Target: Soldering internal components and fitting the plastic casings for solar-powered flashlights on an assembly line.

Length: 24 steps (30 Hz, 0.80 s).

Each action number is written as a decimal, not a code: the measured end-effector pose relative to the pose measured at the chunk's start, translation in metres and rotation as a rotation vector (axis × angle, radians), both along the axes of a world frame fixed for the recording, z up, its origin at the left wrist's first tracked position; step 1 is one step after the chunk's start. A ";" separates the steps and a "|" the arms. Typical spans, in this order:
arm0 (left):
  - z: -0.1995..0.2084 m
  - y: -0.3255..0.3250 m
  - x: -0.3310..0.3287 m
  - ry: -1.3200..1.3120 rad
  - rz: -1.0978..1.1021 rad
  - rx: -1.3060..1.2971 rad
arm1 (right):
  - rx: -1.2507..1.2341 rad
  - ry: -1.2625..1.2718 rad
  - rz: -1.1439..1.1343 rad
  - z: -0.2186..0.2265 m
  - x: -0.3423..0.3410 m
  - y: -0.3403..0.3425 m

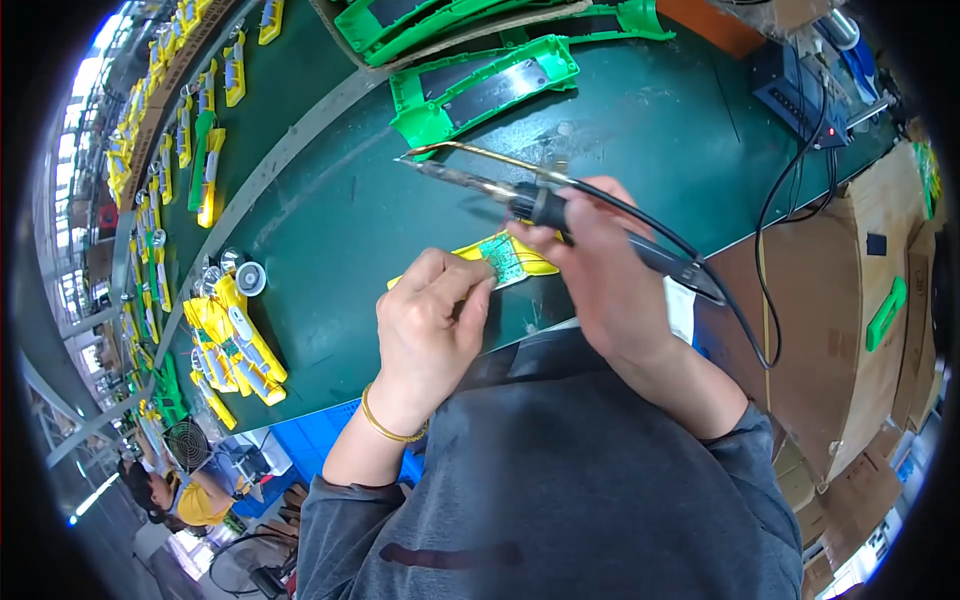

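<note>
At the table's near edge, my left hand [428,312] has its fingers curled on a yellow plastic casing [538,263]. A small green circuit board [503,258] lies in that casing, its left end partly behind my fingertips, and thin wires show at its right. My right hand [612,275] is wrapped round the black handle of a soldering iron [545,208]. A thin brass-coloured tube [500,158] runs along the iron toward its tip. That tip points left, above the tabletop and beyond the board, apart from it.
Green plastic frames [425,125] lie at the far side. Yellow casings with silvery cylinders [240,345] are piled at left; more line the far left. A blue control box [785,95] stands far right, with black cables [765,250] hanging near cardboard [810,300]. Another person [200,505] sits lower left.
</note>
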<state>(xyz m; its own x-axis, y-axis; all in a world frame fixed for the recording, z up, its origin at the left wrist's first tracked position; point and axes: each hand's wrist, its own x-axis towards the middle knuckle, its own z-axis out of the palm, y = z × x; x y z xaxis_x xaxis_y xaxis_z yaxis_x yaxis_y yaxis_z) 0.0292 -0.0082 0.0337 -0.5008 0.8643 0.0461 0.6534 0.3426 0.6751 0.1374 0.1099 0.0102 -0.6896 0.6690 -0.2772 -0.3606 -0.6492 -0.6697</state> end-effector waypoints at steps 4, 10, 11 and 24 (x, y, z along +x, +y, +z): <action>-0.003 -0.001 0.000 0.086 -0.026 -0.047 | 0.231 -0.053 -0.108 0.007 0.042 0.011; -0.001 0.006 -0.005 -0.024 0.001 -0.129 | 0.450 -0.312 0.021 0.002 0.078 0.033; -0.001 0.007 -0.006 -0.053 -0.002 -0.130 | 0.448 -0.314 0.020 0.003 0.079 0.033; 0.004 0.013 -0.014 -0.018 -0.065 -0.221 | 0.786 -0.479 0.339 0.010 0.067 0.052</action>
